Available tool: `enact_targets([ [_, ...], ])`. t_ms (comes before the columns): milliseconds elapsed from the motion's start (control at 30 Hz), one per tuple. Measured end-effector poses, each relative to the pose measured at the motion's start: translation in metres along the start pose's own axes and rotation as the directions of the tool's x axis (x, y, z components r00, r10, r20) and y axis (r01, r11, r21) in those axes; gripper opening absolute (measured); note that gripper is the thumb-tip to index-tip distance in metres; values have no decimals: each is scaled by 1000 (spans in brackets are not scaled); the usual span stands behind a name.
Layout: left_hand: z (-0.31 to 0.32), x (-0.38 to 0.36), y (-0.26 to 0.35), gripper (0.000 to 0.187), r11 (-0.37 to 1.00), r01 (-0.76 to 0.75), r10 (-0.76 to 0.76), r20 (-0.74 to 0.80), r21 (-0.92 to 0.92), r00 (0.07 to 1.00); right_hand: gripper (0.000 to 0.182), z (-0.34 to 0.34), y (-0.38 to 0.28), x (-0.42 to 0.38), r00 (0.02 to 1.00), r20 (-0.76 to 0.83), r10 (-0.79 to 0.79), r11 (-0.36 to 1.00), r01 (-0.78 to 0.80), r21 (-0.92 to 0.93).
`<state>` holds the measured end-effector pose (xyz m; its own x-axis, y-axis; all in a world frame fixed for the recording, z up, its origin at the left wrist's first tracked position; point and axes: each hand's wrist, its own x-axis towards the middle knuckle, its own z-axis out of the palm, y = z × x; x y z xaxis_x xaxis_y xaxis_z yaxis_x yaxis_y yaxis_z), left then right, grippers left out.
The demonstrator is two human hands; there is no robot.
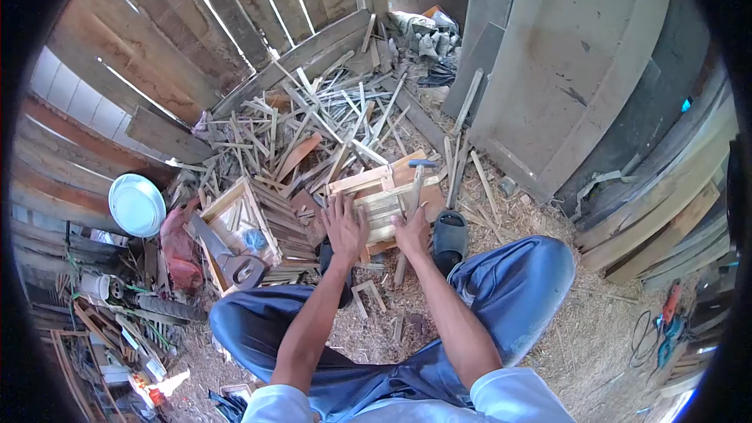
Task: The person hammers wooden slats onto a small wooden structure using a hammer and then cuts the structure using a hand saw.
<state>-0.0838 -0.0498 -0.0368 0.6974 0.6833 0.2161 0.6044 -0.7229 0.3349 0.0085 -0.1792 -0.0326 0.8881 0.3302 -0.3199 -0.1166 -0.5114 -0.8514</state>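
Observation:
My left hand (345, 229) lies with its fingers spread on the left end of a small slatted wooden panel (382, 210) between my feet. In my right hand (412, 231) is a hammer (416, 188), gripped around its wooden handle. Its dark metal head points away from me, over the panel's right side. Just beyond the panel is a pale wooden strip frame (360, 182). A small corner piece of joined strips (368, 298) lies on the ground nearer to me.
A wooden box (235, 223) with a handsaw (210, 236) on it stands at left. Scrap strips (337, 121) pile up ahead. A white basin (137, 204) leans on the left wall. Large boards (572, 70) lean at right; a power tool (670, 329) lies lower right.

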Motion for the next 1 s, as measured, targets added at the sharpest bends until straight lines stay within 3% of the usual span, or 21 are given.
enact_targets([
  [100,-1,-5,7,52,990,139,-139,-3,34,990,51,-2,4,5,998,31,-46,999,47,-28],
  [167,-4,-5,9,53,981,187,-189,50,53,981,48,-9,-2,-5,984,-68,-163,939,134,-317],
  [200,-3,-4,6,52,985,171,-173,55,37,983,43,-12,-5,-7,980,-95,-176,934,135,-331],
  [433,4,-4,0,42,986,164,-164,-13,-30,986,29,-48,-38,-58,951,188,-247,929,288,-234],
  [500,5,-3,-1,41,986,160,-161,-34,-40,986,28,-46,-44,-75,945,258,-199,924,269,-272],
  [567,3,-4,-2,41,982,176,-179,-32,-65,983,36,-36,-33,-84,858,226,-462,834,507,-217],
  [633,6,-6,-4,43,982,174,-178,-51,-80,983,44,-34,-38,-84,867,258,-426,828,489,-274],
  [700,7,-6,-6,45,982,167,-174,-72,-90,982,44,-32,-44,-81,924,252,-287,869,362,-338],
  [833,8,-5,-3,52,976,193,-201,-89,-98,976,45,-30,-56,-90,932,225,-284,865,350,-360],
  [900,7,-5,-2,53,974,202,-213,-101,-107,972,45,-30,-54,-101,857,292,-425,831,497,-250],
  [933,7,-5,-2,54,973,197,-208,-91,-116,974,46,-37,-65,-104,885,342,-316,865,417,-278],
  [1000,5,-5,-3,56,974,193,-204,-81,-122,976,48,-34,-38,-88,899,315,-304,862,400,-311],
])
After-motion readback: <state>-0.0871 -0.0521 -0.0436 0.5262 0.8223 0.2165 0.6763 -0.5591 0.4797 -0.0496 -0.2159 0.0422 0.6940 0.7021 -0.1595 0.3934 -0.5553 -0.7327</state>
